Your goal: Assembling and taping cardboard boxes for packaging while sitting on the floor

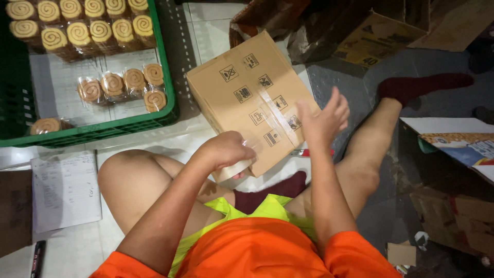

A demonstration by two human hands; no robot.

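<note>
The left hand is curled around a roll of clear tape, pressed to the near edge of the cardboard box. The right hand is spread open, fingers resting on the box's right side. Beyond the left hand sits a green crate holding wrapped swirl rolls; a paper sheet lies to its left.

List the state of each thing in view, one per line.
Cardboard box: flaps shut, clear tape along the seam.
Tape roll: gripped in the left hand.
Right hand: open, holding nothing, fingers spread over the box edge.
Green crate: partly filled with wrapped swirl rolls.
</note>
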